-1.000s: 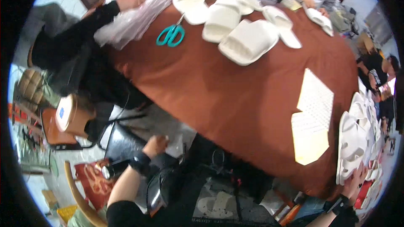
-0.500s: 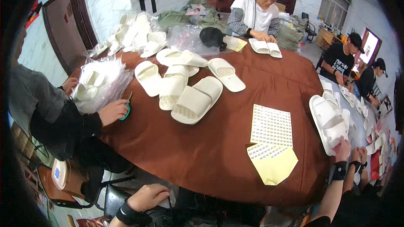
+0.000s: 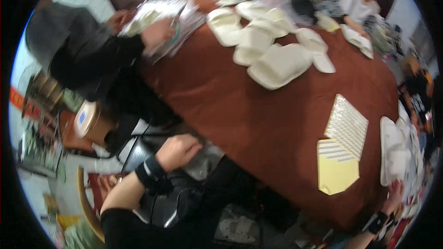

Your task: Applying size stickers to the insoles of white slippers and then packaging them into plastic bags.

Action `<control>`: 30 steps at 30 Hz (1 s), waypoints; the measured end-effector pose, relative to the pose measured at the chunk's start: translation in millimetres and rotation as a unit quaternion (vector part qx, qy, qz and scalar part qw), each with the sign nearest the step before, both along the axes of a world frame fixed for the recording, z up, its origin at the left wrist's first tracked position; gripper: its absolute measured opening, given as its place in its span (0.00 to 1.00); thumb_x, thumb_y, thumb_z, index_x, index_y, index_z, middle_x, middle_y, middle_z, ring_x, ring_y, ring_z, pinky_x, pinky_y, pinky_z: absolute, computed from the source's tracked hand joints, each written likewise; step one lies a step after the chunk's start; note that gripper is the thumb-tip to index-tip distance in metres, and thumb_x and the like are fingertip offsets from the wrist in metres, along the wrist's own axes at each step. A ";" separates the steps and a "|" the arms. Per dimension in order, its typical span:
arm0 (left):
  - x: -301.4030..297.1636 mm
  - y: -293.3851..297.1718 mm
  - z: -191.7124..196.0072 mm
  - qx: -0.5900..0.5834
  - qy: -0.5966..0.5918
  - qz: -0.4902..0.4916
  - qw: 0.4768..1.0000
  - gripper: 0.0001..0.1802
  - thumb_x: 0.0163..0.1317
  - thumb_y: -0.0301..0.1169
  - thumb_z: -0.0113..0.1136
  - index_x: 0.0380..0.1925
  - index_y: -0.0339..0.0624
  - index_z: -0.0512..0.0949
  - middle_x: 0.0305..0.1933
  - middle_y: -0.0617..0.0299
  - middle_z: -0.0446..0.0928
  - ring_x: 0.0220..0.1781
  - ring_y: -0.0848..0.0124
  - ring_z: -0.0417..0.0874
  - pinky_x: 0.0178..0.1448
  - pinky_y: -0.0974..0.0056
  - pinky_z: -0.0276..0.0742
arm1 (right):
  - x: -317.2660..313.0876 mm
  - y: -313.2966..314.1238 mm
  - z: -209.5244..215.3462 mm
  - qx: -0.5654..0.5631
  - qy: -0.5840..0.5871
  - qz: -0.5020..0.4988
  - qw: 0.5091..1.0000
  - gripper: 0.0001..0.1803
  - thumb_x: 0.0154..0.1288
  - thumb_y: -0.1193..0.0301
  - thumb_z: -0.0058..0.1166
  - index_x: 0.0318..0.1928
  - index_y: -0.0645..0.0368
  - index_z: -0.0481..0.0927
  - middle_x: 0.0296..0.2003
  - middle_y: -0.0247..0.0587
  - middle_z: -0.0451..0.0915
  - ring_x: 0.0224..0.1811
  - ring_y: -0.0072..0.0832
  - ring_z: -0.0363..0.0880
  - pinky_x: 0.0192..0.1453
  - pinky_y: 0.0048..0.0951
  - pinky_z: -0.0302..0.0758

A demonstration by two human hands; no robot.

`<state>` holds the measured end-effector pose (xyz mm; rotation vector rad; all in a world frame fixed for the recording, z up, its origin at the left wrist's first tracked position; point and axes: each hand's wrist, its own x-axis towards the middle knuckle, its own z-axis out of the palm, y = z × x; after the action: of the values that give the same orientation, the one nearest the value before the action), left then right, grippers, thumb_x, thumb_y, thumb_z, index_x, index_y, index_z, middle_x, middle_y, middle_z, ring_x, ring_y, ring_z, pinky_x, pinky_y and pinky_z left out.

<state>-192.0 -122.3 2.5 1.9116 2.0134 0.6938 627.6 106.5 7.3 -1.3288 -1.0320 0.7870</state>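
Note:
At the right rim, my right hand [image 3: 393, 196] grips the heel end of a pair of white slippers [image 3: 393, 157]; the fingers are partly hidden and blurred. Low on the left, my left hand [image 3: 177, 152] hangs beside the table with curled fingers, and nothing shows in it. A black band circles each wrist. On the brown tablecloth [image 3: 217, 97], two yellow-backed sticker sheets, an upper sheet [image 3: 348, 127] and a folded lower sheet [image 3: 338, 170], overlap nearer my right hand. Farther off lies a group of cream slippers [image 3: 281, 67].
A black-seated chair [image 3: 138, 150] stands under my left forearm. At left a co-worker's hand [image 3: 159, 34] holds teal-handled scissors over a clear plastic bag [image 3: 184, 16]. Another person's hands touch slippers [image 3: 357, 40] across the table. More white slippers [image 3: 415, 157] lie beyond the right edge.
The view has swung left and tilted, with blur. My right hand stays at the white slippers. The left co-worker's scissors have moved up to the plastic bag. My left hand is more curled.

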 end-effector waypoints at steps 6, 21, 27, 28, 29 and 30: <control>-52.6 -77.8 -67.5 -0.154 0.008 0.139 0.978 0.12 0.62 0.33 0.58 0.30 0.33 0.79 0.31 0.43 0.79 0.35 0.49 0.82 0.39 0.52 0.77 | -79.6 6.4 32.9 -0.015 -0.111 -0.069 0.991 0.27 0.73 0.58 0.49 0.65 0.60 0.68 0.61 0.44 0.72 0.59 0.36 0.72 0.56 0.33 0.72; -149.7 -50.1 21.8 -0.012 -0.014 0.241 0.970 0.12 0.67 0.33 0.56 0.34 0.32 0.79 0.23 0.61 0.78 0.24 0.76 0.78 0.30 0.67 0.76 | -206.0 -18.3 96.0 0.046 -0.128 0.089 0.987 0.17 0.75 0.65 0.47 0.56 0.64 0.73 0.37 0.32 0.74 0.37 0.18 0.72 0.43 0.22 0.69; -123.9 20.2 99.2 0.054 -0.033 0.176 0.982 0.14 0.69 0.36 0.55 0.36 0.34 0.80 0.24 0.65 0.77 0.25 0.79 0.78 0.31 0.70 0.77 | -226.1 -27.0 100.4 0.067 -0.133 0.143 0.978 0.15 0.76 0.68 0.44 0.54 0.64 0.72 0.32 0.33 0.71 0.31 0.20 0.70 0.37 0.20 0.68; -117.7 32.1 102.8 0.056 -0.033 0.174 0.983 0.14 0.69 0.36 0.55 0.36 0.34 0.80 0.24 0.65 0.77 0.25 0.79 0.78 0.31 0.70 0.77 | -244.4 -32.9 103.7 0.068 -0.131 0.155 0.977 0.15 0.76 0.68 0.44 0.55 0.65 0.72 0.31 0.33 0.71 0.30 0.20 0.70 0.37 0.20 0.68; -112.6 46.3 104.7 0.098 0.023 0.126 0.987 0.14 0.69 0.35 0.55 0.36 0.34 0.80 0.24 0.63 0.77 0.25 0.78 0.78 0.31 0.69 0.77 | -258.5 -37.9 106.7 0.071 -0.131 0.164 0.975 0.14 0.76 0.68 0.44 0.55 0.65 0.72 0.30 0.33 0.70 0.30 0.20 0.70 0.36 0.21 0.68; -108.9 60.0 108.6 0.140 0.080 0.079 0.984 0.14 0.69 0.35 0.55 0.36 0.34 0.80 0.24 0.62 0.77 0.25 0.77 0.78 0.31 0.69 0.77 | -265.4 -38.8 104.5 0.091 -0.144 0.174 0.970 0.11 0.76 0.70 0.44 0.52 0.62 0.73 0.30 0.33 0.72 0.28 0.18 0.70 0.33 0.18 0.70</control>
<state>-300.9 -62.3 111.1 2.0315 2.2911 0.9347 362.2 67.6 111.8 -1.1380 -1.5622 0.7470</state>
